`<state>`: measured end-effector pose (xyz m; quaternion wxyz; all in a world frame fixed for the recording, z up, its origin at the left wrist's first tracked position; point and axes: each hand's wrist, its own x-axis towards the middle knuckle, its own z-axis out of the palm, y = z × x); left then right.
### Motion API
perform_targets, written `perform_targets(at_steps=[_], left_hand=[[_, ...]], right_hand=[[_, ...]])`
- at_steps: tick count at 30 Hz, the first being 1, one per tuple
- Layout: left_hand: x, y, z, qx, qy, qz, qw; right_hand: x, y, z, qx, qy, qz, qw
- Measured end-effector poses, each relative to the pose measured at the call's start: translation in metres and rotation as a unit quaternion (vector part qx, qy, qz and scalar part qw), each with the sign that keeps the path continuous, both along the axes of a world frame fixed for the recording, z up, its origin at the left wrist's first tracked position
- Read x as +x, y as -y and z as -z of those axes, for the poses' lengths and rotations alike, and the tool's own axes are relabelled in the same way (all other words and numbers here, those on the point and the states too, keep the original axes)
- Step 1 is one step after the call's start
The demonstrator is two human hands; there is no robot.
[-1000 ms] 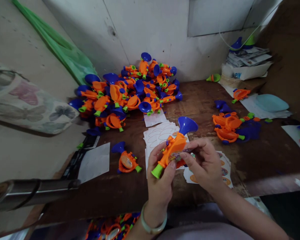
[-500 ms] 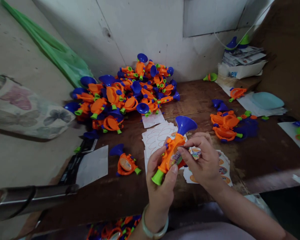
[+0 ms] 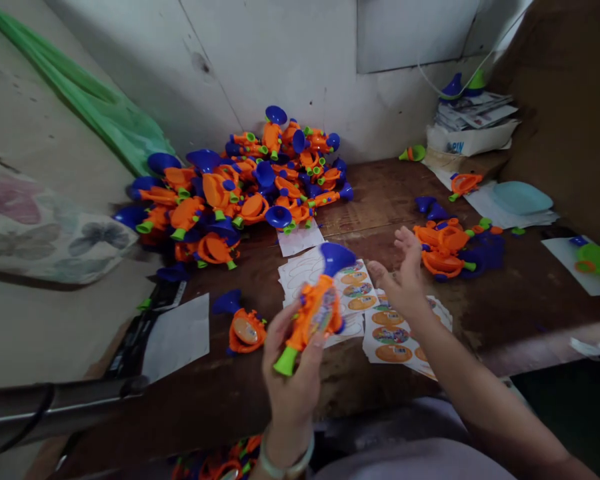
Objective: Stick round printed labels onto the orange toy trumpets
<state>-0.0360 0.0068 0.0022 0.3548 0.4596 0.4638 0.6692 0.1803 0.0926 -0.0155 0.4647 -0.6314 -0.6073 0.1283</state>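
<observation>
My left hand (image 3: 293, 373) grips an orange toy trumpet (image 3: 316, 310) with a blue bell and a green mouthpiece, tilted with the bell up and to the right. A printed sticker shows on its side. To the right, my right hand (image 3: 404, 277) is raised above the sheets with its fingers apart and nothing in them. Beneath it lie sticker sheets (image 3: 390, 335) with orange and multicoloured ovals. Behind the held trumpet are white backing sheets (image 3: 294, 275) with oval outlines. Another toy trumpet (image 3: 246, 331) with an oval label rests to the left.
A large pile of toy trumpets (image 3: 220, 193) stands against the wall. Several orange bodies (image 3: 443, 250) and blue bells (image 3: 433, 207) lie at right. Beyond are a light-blue lid (image 3: 523, 197) and a box of papers (image 3: 473, 139). A metal tube (image 3: 60, 407) juts in at left.
My right hand has let go of the trumpet's side, opened and moved up and away from it. My left hand has shifted left and slightly down with the trumpet.
</observation>
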Motion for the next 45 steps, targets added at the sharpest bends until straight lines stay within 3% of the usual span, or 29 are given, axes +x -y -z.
perform_targets(at_steps=[2, 4, 6, 10, 13, 18, 23, 26, 30, 32, 36, 40, 45], left_hand=[[-0.029, -0.004, 0.009, 0.051, -0.180, -0.082, 0.979], [-0.062, -0.009, 0.022, 0.079, -0.377, -0.117, 0.915], [-0.092, -0.013, 0.037, 0.035, -0.516, -0.102, 0.850], [-0.127, -0.012, 0.065, -0.057, -0.676, 0.008, 0.735], [-0.128, -0.012, 0.077, -0.075, -0.710, 0.006, 0.701], [-0.088, -0.018, 0.082, -0.012, -0.701, 0.042, 0.712], [-0.032, -0.018, 0.076, 0.072, -0.680, 0.130, 0.718], [-0.011, -0.028, 0.058, 0.122, -0.618, 0.067, 0.774], [0.004, -0.052, 0.015, 0.199, -0.496, 0.000, 0.846], [0.010, -0.062, -0.005, 0.174, -0.449, 0.028, 0.876], [0.020, -0.071, -0.032, 0.027, -0.320, 0.176, 0.931], [0.026, -0.068, -0.046, -0.084, -0.192, 0.262, 0.942], [0.029, -0.062, -0.057, -0.128, -0.105, 0.290, 0.943]], right_hand=[[0.019, -0.010, 0.010, -0.115, 0.034, -0.042, 0.992], [0.031, -0.016, 0.014, -0.183, 0.064, -0.085, 0.977], [0.033, -0.019, 0.014, -0.227, 0.090, -0.112, 0.963], [0.015, -0.026, 0.013, -0.295, 0.136, -0.140, 0.935], [0.000, -0.034, 0.013, -0.325, 0.156, -0.153, 0.920], [-0.010, -0.045, 0.015, -0.337, 0.159, -0.161, 0.914], [-0.008, -0.045, 0.015, -0.271, 0.104, -0.148, 0.946], [-0.004, -0.035, 0.009, -0.206, 0.046, -0.142, 0.967], [-0.006, -0.005, -0.006, -0.149, -0.025, -0.168, 0.974], [-0.011, 0.013, -0.013, -0.127, -0.047, -0.191, 0.972], [-0.018, 0.039, -0.022, -0.075, -0.071, -0.210, 0.972], [-0.015, 0.049, -0.024, -0.019, -0.077, -0.191, 0.978], [-0.009, 0.053, -0.026, 0.052, -0.057, -0.187, 0.979]])
